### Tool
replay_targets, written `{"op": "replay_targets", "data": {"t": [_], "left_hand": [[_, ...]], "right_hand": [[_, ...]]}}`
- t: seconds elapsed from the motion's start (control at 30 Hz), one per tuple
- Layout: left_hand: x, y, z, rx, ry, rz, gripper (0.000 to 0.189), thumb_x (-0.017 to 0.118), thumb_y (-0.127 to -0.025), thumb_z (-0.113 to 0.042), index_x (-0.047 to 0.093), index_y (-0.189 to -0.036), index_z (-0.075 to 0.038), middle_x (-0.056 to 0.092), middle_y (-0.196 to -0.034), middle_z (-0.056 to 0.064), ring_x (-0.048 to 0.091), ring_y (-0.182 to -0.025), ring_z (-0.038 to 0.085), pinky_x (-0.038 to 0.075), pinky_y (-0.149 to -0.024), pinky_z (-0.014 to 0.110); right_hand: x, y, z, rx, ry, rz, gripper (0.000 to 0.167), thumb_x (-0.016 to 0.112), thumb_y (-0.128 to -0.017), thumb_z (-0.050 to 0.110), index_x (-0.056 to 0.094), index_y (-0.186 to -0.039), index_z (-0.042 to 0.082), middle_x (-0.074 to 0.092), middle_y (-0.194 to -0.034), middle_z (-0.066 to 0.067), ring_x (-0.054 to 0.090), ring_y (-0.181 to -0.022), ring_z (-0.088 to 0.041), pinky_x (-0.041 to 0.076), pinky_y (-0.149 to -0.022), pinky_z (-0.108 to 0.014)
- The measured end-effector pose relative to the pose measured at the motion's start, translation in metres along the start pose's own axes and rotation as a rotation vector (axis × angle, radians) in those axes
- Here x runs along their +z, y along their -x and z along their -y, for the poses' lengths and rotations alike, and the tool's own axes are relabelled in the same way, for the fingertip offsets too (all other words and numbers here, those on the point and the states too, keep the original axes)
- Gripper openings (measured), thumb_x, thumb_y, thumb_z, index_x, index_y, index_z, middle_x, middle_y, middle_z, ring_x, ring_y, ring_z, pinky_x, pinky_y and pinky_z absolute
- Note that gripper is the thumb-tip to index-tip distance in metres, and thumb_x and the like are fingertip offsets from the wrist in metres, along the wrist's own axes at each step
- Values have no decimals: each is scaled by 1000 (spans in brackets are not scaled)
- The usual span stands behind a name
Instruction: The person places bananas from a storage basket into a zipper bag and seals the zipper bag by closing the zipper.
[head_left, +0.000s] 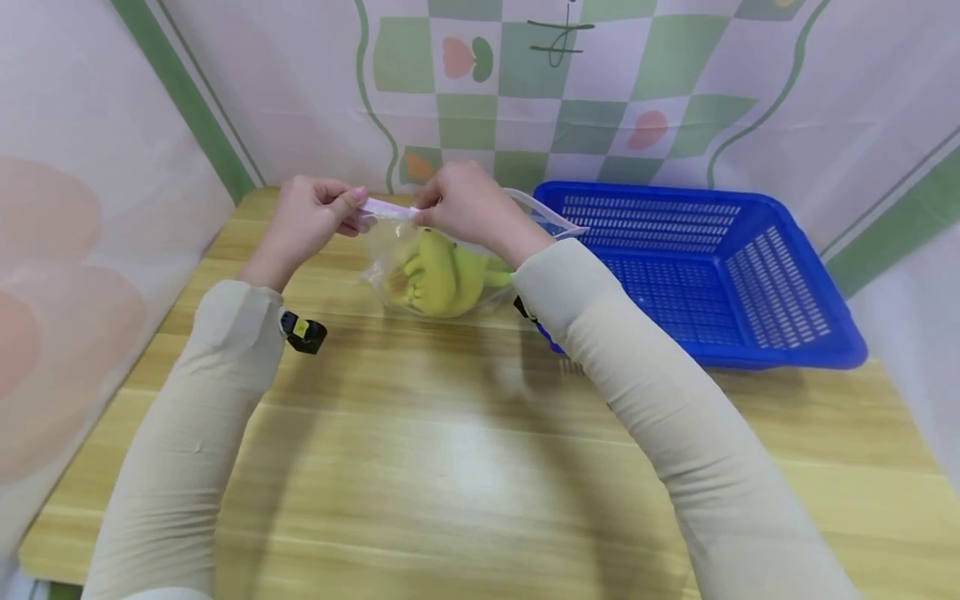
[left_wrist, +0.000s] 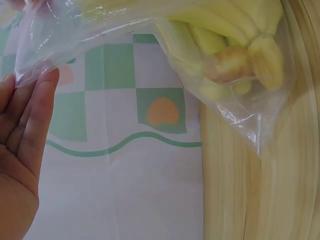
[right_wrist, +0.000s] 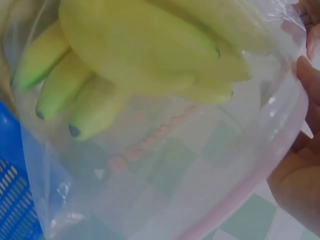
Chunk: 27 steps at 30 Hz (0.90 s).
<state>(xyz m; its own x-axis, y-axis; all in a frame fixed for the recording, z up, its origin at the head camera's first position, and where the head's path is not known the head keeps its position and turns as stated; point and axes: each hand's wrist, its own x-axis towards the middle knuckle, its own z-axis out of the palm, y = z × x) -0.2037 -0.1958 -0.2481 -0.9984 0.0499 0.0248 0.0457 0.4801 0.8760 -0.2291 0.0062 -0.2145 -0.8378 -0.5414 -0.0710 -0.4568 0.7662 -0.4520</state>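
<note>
A clear zip bag [head_left: 381, 265] with a pink strip along its mouth stands on the table, bunched yellow bananas [head_left: 438, 282] inside it. My left hand [head_left: 303, 218] pinches the left end of the strip between thumb and fingers. Close beside it, my right hand [head_left: 468, 204] pinches the same strip, and the rest of the strip loops out behind that wrist. Cut banana stems [left_wrist: 231, 65] press against a bag corner in the left wrist view. Dark-tipped green banana ends [right_wrist: 82, 107] show through the film in the right wrist view, with pink lettering on the bag.
A blue slotted plastic basket [head_left: 813, 250] stands at the right, close to my right forearm. The wooden table [head_left: 420, 467] meets a patterned cloth [head_left: 465, 117] at the back and left. Small black devices sit at both wrists.
</note>
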Motion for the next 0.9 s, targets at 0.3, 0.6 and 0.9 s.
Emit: {"op": "replay_targets", "data": {"t": [0.3,0.6,0.9], "left_hand": [[0,1,-1,11,-104,151,47,57,-93,-45,59,-126,-12,67,-111,0,61,-100,11,48,-96,34],[22,-3,-19,119,-189,172,37,67,-89,-28,65,-123,-14,67,-124,7,67,-109,22,53,-97,36],[32,-3,-19,175,-267,41,21,67,-89,-17,74,-107,-9,74,-105,11,71,-90,21,54,-74,21]], "right_hand": [[1,-1,-10,-31,-34,-11,25,58,-95,20,72,-111,8,71,-113,-8,60,-98,-17,51,-89,-31],[-2,0,-9,-43,-79,34,28,56,-96,21,70,-115,7,70,-115,-9,58,-95,-16,51,-87,-30],[-4,0,-10,-28,-74,67,28,54,-97,25,71,-114,10,72,-107,-7,52,-81,-14,44,-73,-24]]}}
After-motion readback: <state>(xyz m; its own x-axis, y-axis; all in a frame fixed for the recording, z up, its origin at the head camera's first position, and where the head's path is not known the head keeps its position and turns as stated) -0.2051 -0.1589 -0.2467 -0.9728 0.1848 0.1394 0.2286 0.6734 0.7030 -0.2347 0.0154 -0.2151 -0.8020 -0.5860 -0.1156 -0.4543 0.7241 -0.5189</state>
